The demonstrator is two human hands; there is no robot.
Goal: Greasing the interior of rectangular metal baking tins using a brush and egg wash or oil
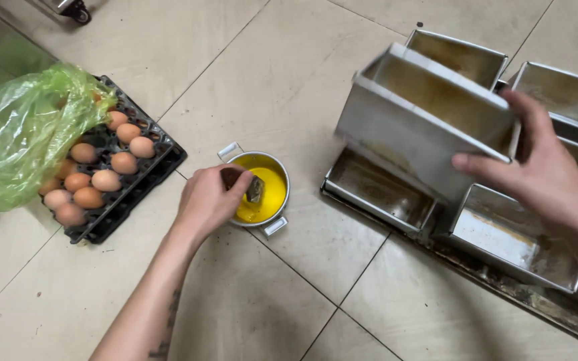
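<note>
Gripped by the right hand (543, 170) at its end, a tilted metal loaf tin (423, 117) hangs over other tins (382, 190) on the tiled floor (269, 301). Left hand (209, 200) pinches a small brush (255, 189) inside the pot of yellow liquid (272, 200), beside an egg tray (112, 167).

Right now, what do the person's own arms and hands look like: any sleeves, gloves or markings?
Both hands are bare: left hand, right hand. No gloves, rings or watch show. Both forearms are sleeveless as far as visible. The left forearm carries a dark tattoo near the frame's bottom edge.
</note>
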